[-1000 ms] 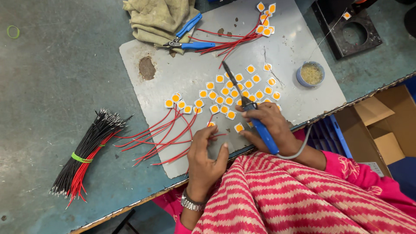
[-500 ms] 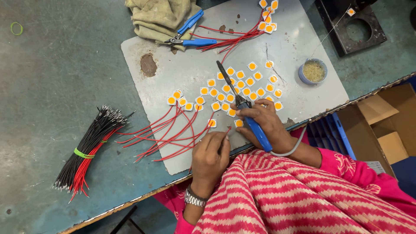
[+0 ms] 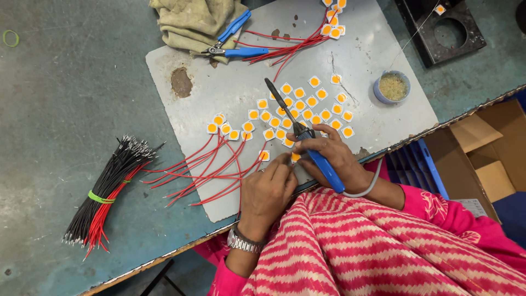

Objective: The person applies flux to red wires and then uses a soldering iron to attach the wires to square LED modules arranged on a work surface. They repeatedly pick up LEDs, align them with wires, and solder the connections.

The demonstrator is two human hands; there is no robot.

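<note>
The head view is showing a person working at a grey mat (image 3: 383,118) in the middle of the frame. The right hand (image 3: 329,156) is clenching a blue-handled soldering iron (image 3: 300,131), whose dark tip is pointing up and left over a cluster of small square chips with orange centres (image 3: 307,107). The left hand (image 3: 268,189) is pinching something small, apparently a wire end, at a chip (image 3: 295,157) lying just beside the right hand's fingers; what exactly it is gripping is too small to tell.

Judging from the layout, the work is lying partly done. A row of chips at centre left (image 3: 230,127) is already carrying red wires (image 3: 208,164) fanning down and left, and another wired batch (image 3: 333,22) is lying at the top edge. Some twenty loose chips are still waiting without wires, and a tied bundle of black and red wires (image 3: 107,192) at lower left is sitting unused. Blue pliers (image 3: 233,46) are resting on a cloth (image 3: 192,19) at the top, and a small round pot (image 3: 392,87) is standing to the right.
</note>
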